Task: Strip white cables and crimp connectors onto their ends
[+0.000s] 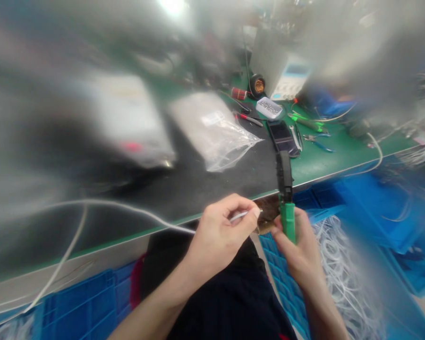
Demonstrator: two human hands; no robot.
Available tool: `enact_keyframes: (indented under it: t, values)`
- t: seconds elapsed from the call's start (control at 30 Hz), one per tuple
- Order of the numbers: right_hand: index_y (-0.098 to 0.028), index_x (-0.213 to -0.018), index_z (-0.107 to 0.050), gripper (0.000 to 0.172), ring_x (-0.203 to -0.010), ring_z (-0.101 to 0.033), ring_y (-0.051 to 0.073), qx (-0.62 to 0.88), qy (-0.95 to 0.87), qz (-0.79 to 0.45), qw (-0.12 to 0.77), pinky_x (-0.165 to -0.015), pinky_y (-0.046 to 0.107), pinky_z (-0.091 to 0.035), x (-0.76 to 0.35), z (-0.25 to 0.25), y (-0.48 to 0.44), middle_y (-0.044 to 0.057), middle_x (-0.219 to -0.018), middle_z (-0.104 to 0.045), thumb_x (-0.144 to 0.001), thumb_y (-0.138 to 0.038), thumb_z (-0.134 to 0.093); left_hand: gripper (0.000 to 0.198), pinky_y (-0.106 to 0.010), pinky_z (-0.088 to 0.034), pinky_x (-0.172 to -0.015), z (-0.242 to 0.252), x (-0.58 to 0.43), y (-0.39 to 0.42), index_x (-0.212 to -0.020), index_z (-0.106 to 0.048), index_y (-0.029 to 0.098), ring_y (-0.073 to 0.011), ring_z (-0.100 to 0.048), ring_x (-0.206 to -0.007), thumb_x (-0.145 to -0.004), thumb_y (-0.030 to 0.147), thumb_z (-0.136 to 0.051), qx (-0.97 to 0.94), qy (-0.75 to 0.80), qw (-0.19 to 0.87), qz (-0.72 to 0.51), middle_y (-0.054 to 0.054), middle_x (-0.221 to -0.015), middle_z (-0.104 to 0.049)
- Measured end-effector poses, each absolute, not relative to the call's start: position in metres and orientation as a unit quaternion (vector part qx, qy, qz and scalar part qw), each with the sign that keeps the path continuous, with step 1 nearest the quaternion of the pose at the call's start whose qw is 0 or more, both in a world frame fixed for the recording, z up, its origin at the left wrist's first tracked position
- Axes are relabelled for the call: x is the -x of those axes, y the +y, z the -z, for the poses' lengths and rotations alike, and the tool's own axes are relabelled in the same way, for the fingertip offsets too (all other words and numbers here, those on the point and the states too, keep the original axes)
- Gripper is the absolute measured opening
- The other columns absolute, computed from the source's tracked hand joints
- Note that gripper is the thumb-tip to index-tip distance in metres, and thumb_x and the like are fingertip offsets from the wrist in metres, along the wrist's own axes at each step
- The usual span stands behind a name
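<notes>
My left hand pinches a thin white cable near its end, just below the bench's front edge. The cable runs off to the left across the dark mat. My right hand is wrapped round the green handle of a black-headed wire stripper, held upright. The cable's tip points at the tool, close to its jaws. Both hands are over my lap.
A clear plastic bag lies on the dark mat. Pliers, pens and a small white box sit on the green bench top. Blue crates with white cables stand right and below. The left side is blurred.
</notes>
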State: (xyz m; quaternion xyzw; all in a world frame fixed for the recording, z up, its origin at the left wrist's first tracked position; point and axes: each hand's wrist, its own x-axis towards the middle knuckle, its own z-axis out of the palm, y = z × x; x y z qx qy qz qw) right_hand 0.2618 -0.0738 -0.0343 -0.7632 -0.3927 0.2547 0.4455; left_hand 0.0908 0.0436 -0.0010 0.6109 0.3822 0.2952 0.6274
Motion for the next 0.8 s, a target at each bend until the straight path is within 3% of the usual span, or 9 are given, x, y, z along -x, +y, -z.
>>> enact_keyframes:
  t: [0.1, 0.2, 0.3, 0.47, 0.63, 0.7, 0.8]
  values:
    - [-0.021, -0.138, -0.055, 0.066, -0.106, -0.070, 0.036, 0.840, -0.377, -0.128, 0.368, -0.091, 0.050, -0.056, -0.295, 0.041, -0.071, 0.015, -0.121, -0.071, -0.085, -0.051, -0.080, 0.017, -0.020, -0.050, -0.063, 0.004, -0.084, 0.043, -0.090, -0.079, 0.017, -0.0133, -0.064, -0.069, -0.101, 0.027, -0.071, -0.583, 0.391, 0.642, -0.309, 0.000, -0.079, -0.073]
    - [-0.019, -0.150, -0.051, 0.087, -0.102, -0.073, 0.041, 0.895, -0.362, -0.055, 0.253, -0.088, 0.054, -0.056, -0.325, 0.047, -0.070, 0.020, -0.128, -0.072, -0.079, -0.060, -0.082, 0.020, -0.020, -0.049, -0.063, 0.009, -0.077, 0.041, -0.090, -0.079, 0.018, -0.0128, -0.063, -0.070, -0.103, 0.031, -0.072, -0.549, 0.399, 0.659, -0.325, 0.000, -0.080, -0.074]
    - [-0.017, -0.154, -0.051, 0.092, -0.102, -0.074, 0.042, 0.899, -0.404, 0.000, 0.169, -0.086, 0.055, -0.058, -0.341, 0.053, -0.066, 0.021, -0.129, -0.073, -0.079, -0.061, -0.080, 0.022, -0.021, -0.049, -0.063, 0.013, -0.072, 0.038, -0.092, -0.080, 0.018, -0.0134, -0.063, -0.070, -0.103, 0.036, -0.073, -0.517, 0.414, 0.672, -0.331, -0.001, -0.081, -0.075]
    - [-0.009, -0.154, -0.052, 0.089, -0.116, -0.067, 0.046, 0.864, -0.481, 0.042, 0.143, -0.098, 0.059, -0.056, -0.343, 0.066, -0.052, 0.026, -0.127, -0.070, -0.084, -0.060, -0.075, 0.022, -0.021, -0.051, -0.069, 0.015, -0.064, 0.036, -0.090, -0.080, 0.018, -0.0141, -0.064, -0.075, -0.101, 0.035, -0.076, -0.491, 0.431, 0.666, -0.361, -0.002, -0.082, -0.075]
    - [-0.002, -0.157, -0.049, 0.106, -0.138, -0.055, 0.053, 0.835, -0.530, 0.070, 0.133, -0.114, 0.068, -0.046, -0.342, 0.059, -0.049, 0.035, -0.147, -0.060, -0.087, -0.079, -0.068, 0.023, -0.020, -0.049, -0.067, 0.012, -0.053, 0.030, -0.089, -0.079, 0.018, -0.0125, -0.060, -0.072, -0.102, 0.037, -0.075, -0.468, 0.445, 0.666, -0.375, 0.000, -0.079, -0.072]
    - [-0.008, -0.156, -0.052, 0.100, -0.138, -0.055, 0.053, 0.816, -0.552, 0.087, 0.149, -0.115, 0.068, -0.045, -0.335, 0.043, -0.043, 0.032, -0.148, -0.061, -0.089, -0.080, -0.067, 0.023, -0.020, -0.049, -0.066, 0.011, -0.050, 0.027, -0.089, -0.078, 0.018, -0.0124, -0.059, -0.071, -0.103, 0.036, -0.075, -0.462, 0.445, 0.665, -0.383, 0.000, -0.078, -0.071]
    - [-0.020, -0.144, -0.065, 0.053, -0.134, -0.062, 0.041, 0.750, -0.621, 0.088, 0.210, -0.115, 0.057, -0.048, -0.313, 0.018, -0.012, 0.021, -0.142, -0.069, -0.106, -0.057, -0.062, 0.023, -0.021, -0.048, -0.063, 0.009, -0.045, 0.020, -0.088, -0.076, 0.019, -0.0122, -0.057, -0.068, -0.103, 0.036, -0.073, -0.447, 0.449, 0.661, -0.402, 0.000, -0.077, -0.070]
